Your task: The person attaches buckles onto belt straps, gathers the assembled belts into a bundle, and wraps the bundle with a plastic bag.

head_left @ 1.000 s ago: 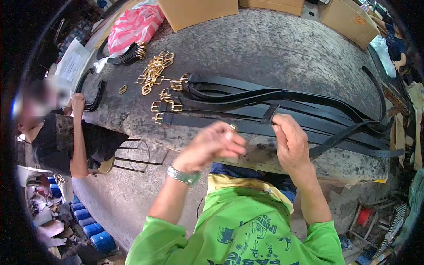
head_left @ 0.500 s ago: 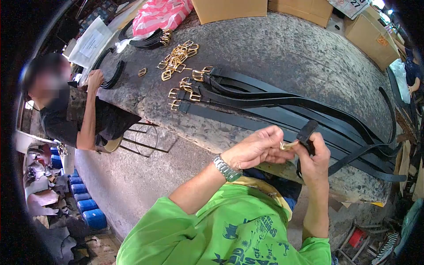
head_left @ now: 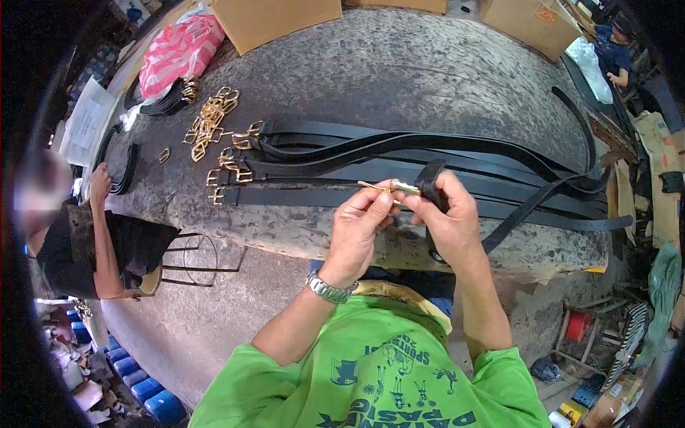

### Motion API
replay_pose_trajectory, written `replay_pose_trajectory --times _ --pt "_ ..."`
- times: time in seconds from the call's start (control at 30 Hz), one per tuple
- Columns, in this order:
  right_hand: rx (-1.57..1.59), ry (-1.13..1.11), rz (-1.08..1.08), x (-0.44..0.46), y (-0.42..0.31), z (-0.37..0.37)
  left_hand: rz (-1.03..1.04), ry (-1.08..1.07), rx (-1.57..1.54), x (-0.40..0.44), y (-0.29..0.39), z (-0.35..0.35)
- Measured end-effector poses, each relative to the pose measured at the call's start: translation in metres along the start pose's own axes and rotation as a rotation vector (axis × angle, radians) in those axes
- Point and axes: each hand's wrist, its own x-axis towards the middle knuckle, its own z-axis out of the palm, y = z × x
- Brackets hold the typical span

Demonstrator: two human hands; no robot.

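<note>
My left hand (head_left: 364,225) wears a metal watch and pinches a gold buckle (head_left: 399,188) in front of my chest. Closed round the end of a black belt strap (head_left: 431,178), my right hand (head_left: 451,214) meets the buckle from the other side. The buckle lies against the strap end; whether it is threaded on is too small to tell. Beyond my hands, several black belts (head_left: 307,196) with gold buckles at their left ends lie across the table. A pile of loose gold buckles (head_left: 212,118) rests further left, with a single buckle (head_left: 165,155) beside it.
A co-worker in dark clothes (head_left: 78,242) sits at the left edge of the table (head_left: 357,78). Cardboard boxes (head_left: 278,21) and a pink striped bag (head_left: 182,53) are at the far side. Another person (head_left: 615,57) is at the back right. A stool (head_left: 589,332) stands at lower right.
My left hand has moved from apart to meet my right hand, bringing the buckle to the strap end. The camera view has also shifted.
</note>
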Motion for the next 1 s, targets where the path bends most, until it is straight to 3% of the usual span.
replay_pose_trajectory --times 0.23,0.3,0.5,0.57,0.67,0.77,0.9,1.0 --pt "0.162 -0.116 0.122 0.000 0.004 -0.012 0.011 -0.104 0.086 -0.003 0.017 -0.003" --pt "0.171 -0.127 0.117 0.001 0.001 -0.016 -0.084 -0.216 -0.065 -0.003 0.022 -0.007" --pt "0.160 -0.183 0.108 -0.001 0.000 -0.021 -0.150 -0.364 -0.108 -0.001 0.017 -0.018" --pt "0.163 -0.184 0.114 -0.002 0.003 -0.021 -0.100 -0.421 -0.064 0.002 0.020 -0.013" --pt "0.003 -0.160 -0.020 -0.003 0.009 -0.018 0.282 -0.394 0.428 0.007 0.015 -0.004" --pt "-0.261 -0.071 -0.180 -0.003 -0.004 -0.010 0.299 -0.276 0.436 0.007 0.007 0.004" --pt "-0.253 -0.023 -0.140 -0.002 0.009 -0.007 0.180 -0.271 0.431 0.000 0.018 0.017" --pt "-0.340 0.004 -0.154 -0.003 0.012 -0.009 0.237 -0.270 0.474 -0.001 0.008 0.014"
